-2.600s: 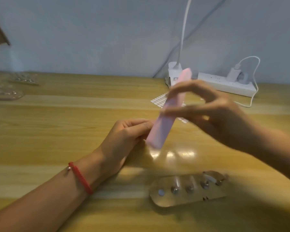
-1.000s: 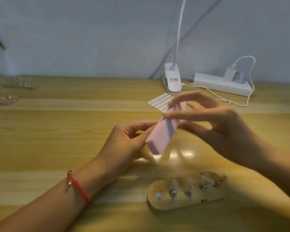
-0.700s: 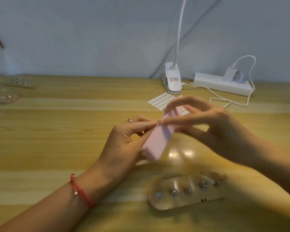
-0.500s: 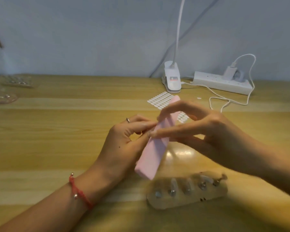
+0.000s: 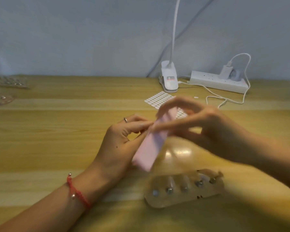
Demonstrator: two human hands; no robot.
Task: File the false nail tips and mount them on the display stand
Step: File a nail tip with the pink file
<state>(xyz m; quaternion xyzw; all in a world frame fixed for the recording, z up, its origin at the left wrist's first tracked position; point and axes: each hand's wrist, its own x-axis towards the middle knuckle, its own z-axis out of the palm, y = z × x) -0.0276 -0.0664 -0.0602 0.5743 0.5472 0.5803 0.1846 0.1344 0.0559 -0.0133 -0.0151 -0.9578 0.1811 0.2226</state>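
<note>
My right hand (image 5: 206, 126) grips a pink block file (image 5: 151, 144) between thumb and fingers, tilted with its lower end toward me; the hand and file are blurred. My left hand (image 5: 122, 139) curls its fingertips together against the file's left edge, pinching something too small to make out, likely a false nail tip. The clear display stand (image 5: 184, 190) with its row of metal studs lies flat on the desk just in front of both hands, below the file.
A sheet of white adhesive tabs (image 5: 159, 99) lies behind the hands. A white clip lamp (image 5: 169, 79) and a power strip (image 5: 219, 82) with a charger and cable stand at the back right. Clear plastic trays (image 5: 5, 91) sit at the far left.
The pink file has slid down and toward me along my left fingertips, then slightly back, in a filing stroke. My left hand has stayed in place, and so has the stand.
</note>
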